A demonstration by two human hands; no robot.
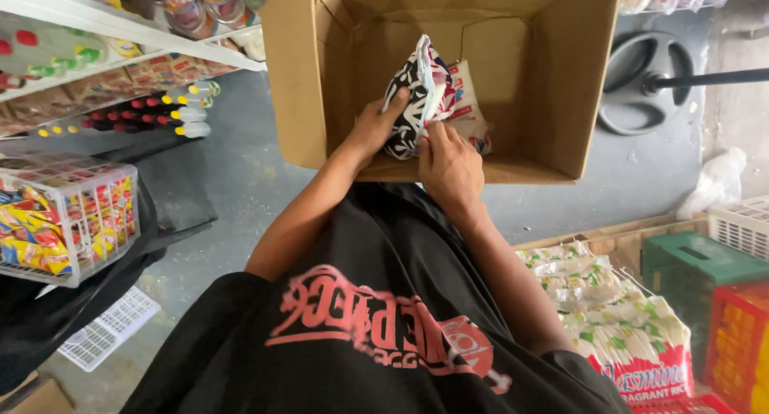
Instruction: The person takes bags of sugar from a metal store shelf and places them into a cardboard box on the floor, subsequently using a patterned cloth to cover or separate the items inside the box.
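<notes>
A large open cardboard box (553, 77) stands on the floor in front of me. Inside it, a black-and-white patterned pouch (412, 93) stands upright against a pale packet (465, 101) with red markings. My left hand (375, 128) grips the patterned pouch from its left side, thumb across its front. My right hand (448, 167) rests at the box's near rim, fingers pinching the pouch's lower right edge where it meets the pale packet. Both forearms reach over my black shirt.
A white wire basket (96, 222) of snack packets stands at left under white shelves (120, 29) with bottles and packets. Rice bags (633, 334) lie at right beside green (693, 262) and red (741, 342) crates. A black stand base (641, 81) sits behind the box.
</notes>
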